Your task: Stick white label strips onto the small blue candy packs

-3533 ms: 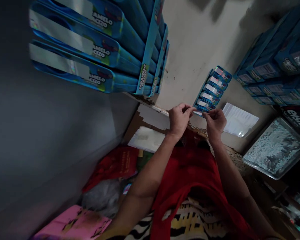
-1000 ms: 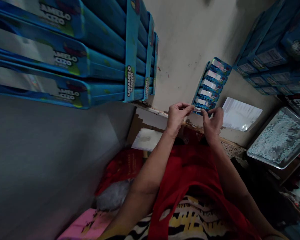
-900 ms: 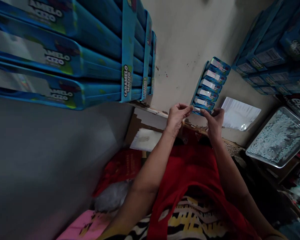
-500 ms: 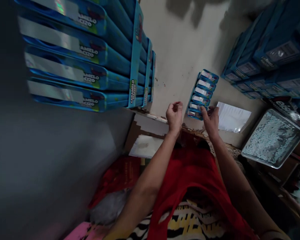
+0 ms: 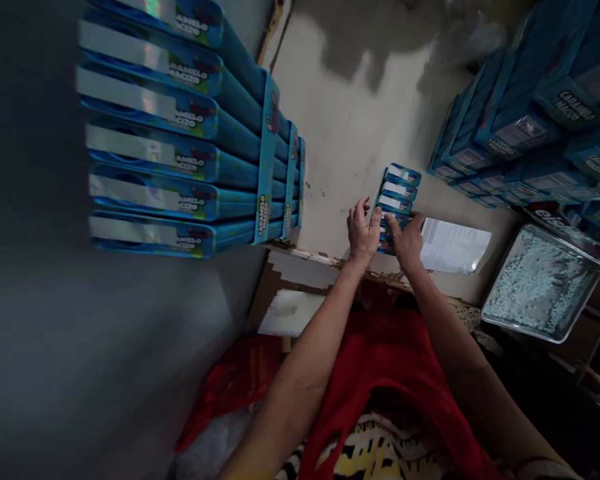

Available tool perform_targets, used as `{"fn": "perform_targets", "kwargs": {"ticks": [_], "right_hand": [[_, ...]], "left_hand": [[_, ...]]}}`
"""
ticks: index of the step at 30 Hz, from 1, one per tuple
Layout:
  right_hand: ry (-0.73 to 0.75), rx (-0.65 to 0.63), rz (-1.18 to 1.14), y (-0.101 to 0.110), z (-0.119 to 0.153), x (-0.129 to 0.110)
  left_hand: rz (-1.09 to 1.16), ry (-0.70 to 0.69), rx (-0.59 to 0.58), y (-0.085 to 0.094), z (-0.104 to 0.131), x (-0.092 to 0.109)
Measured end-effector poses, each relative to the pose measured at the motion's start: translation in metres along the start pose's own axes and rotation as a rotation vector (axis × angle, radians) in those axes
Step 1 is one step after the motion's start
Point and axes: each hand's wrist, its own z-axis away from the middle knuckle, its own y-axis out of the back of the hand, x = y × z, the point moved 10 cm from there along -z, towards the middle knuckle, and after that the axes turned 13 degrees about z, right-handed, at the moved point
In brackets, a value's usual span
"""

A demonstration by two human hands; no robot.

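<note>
The left grip (image 5: 363, 237), its fingers apart, and the right grip (image 5: 407, 241) flank the row of blue boxes (image 5: 400, 189), which extends beyond them on the tabletop (image 5: 343, 143). The right grip touches the boxes; whether clamped, I cannot tell. A shiny packet (image 5: 455, 245) lies just rightward.

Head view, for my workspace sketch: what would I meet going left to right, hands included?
Blue box stack, left hand, right hand, white sheet, tray.

Left grip (image 5: 363, 235) apparently back against boxes (image 5: 399, 191)
</note>
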Motion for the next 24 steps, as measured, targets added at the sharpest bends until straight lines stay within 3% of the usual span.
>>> {"fn": "perform_targets", "kwargs": {"ticks": [4,9,14,17,21,24], "right_hand": [[-0.008,-0.101,0.060,-0.007,-0.010,-0.002],[0.041,0.027,0.032,0.010,-0.038,-0.010],[0.023,-0.128,-0.153,-0.012,-0.057,-0.005],[0.038,-0.215,-0.131,-0.011,-0.062,-0.004],[0.011,-0.080,-0.086,0.011,-0.084,-0.017],[0.066,-0.039,-0.038,0.007,-0.111,-0.036]], "left_hand": [[-0.035,0.023,-0.047,-0.019,-0.021,0.004],[-0.081,0.058,-0.075,-0.030,-0.026,0.002],[-0.116,0.001,-0.061,-0.030,-0.021,0.007],[-0.120,-0.036,-0.049,-0.027,-0.019,0.010],[-0.121,-0.085,-0.026,-0.023,-0.020,0.010],[-0.122,-0.062,-0.045,-0.026,-0.029,0.003]]}}
